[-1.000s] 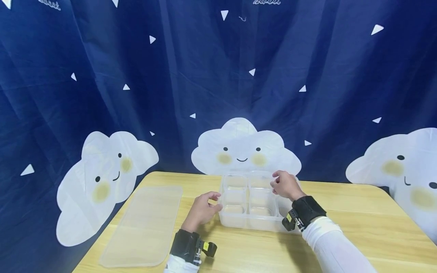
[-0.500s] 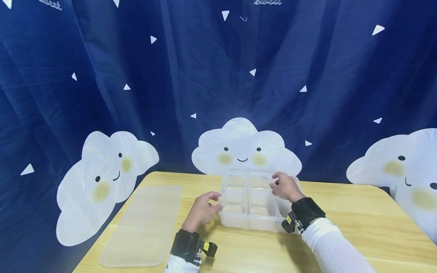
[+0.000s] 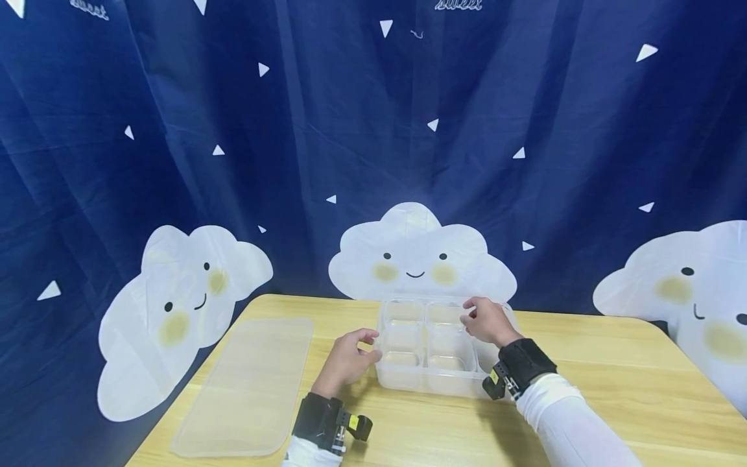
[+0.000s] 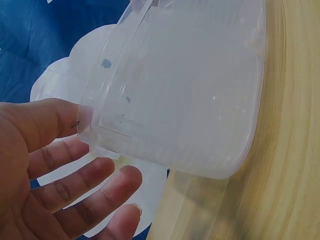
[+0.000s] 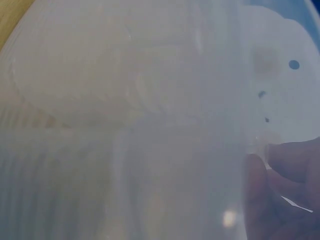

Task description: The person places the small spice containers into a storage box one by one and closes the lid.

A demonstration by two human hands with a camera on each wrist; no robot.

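Note:
A translucent plastic storage box (image 3: pixel 403 379) stands on the table, with several small clear inner containers (image 3: pixel 449 347) set in it like compartments. My left hand (image 3: pixel 347 355) is at the box's left side. In the left wrist view its thumb touches the rim from outside, while the other fingers spread loosely beside the wall. My right hand (image 3: pixel 489 321) reaches over the back right of the box. Its thumb and index finger (image 5: pixel 256 172) pinch the thin edge of an inner container, seen blurred through clear plastic in the right wrist view.
A flat translucent lid (image 3: pixel 245 386) lies on the wooden table (image 3: pixel 618 389), left of the box. Behind the table's far edge hangs a dark blue curtain (image 3: pixel 362 143) printed with smiling clouds.
My right hand and the back edge of the inner containers have sunk slightly. The left hand stays at the box's left side.

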